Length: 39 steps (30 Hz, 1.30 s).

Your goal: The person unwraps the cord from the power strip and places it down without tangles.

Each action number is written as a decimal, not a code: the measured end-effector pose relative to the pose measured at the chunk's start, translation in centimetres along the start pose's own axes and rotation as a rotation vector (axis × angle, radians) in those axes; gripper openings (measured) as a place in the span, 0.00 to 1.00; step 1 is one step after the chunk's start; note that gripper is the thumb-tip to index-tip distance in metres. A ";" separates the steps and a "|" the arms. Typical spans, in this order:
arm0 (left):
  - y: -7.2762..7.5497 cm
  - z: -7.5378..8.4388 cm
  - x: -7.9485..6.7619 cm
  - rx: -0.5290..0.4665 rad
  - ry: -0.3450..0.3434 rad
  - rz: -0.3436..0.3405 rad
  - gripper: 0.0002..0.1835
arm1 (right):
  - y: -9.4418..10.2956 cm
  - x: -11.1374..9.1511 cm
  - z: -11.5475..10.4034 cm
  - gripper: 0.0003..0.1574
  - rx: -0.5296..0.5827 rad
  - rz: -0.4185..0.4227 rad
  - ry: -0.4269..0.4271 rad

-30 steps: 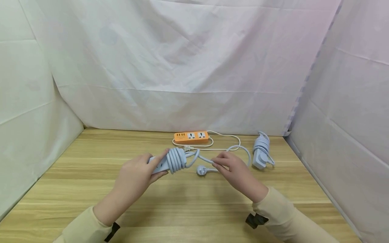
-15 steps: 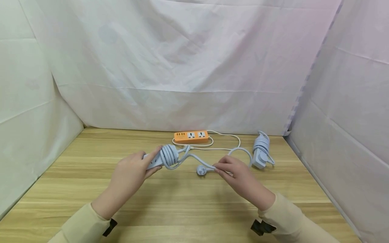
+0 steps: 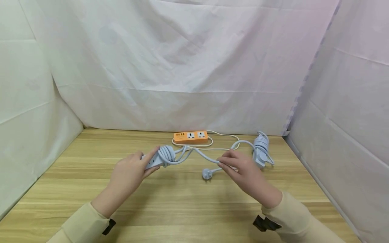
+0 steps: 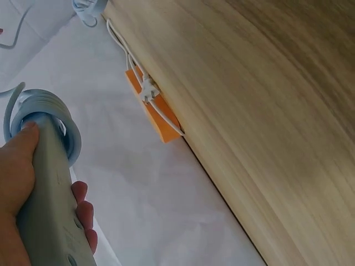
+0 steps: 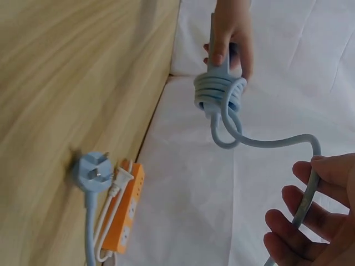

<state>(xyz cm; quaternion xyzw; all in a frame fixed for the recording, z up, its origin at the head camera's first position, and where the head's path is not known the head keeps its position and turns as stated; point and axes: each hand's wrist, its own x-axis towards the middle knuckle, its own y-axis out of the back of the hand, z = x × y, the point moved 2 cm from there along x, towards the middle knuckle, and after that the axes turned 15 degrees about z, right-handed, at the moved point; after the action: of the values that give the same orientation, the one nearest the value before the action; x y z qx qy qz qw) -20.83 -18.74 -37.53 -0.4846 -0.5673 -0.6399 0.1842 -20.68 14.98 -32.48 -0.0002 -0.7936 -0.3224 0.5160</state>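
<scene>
Since a moment earlier, the right hand [image 3: 244, 170] and the plug [image 3: 207, 173] had shifted right. That hand pinched the pale-blue cord [image 3: 207, 157]; the left hand [image 3: 127, 170] gripped the power strip [image 3: 154, 161] above the table [image 3: 170, 209], coils [image 3: 166, 154] wrapping its far end.

Orange power strip [image 3: 190, 136] on wood table [image 3: 182, 209]. White cord [image 3: 223, 135] looped front and right of it, corded pale-blue strip [image 3: 261, 143] well right, white curtain [image 3: 170, 67] behind.

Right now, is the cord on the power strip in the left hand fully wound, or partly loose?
Partly loose: the cord wraps the power strip in coils, but one length runs to the right hand.
</scene>
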 end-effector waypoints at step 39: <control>1.4 1.0 -0.7 -0.056 -0.200 0.112 0.30 | 0.4 1.6 6.3 0.19 -0.077 0.049 -0.444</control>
<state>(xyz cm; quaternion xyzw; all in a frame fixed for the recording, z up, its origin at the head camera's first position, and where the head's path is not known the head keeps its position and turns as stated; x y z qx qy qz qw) -19.00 -18.47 -37.43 -0.5818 -0.5368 -0.5927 0.1484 -26.45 18.03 -32.59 -0.1101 -0.8746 -0.3319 0.3358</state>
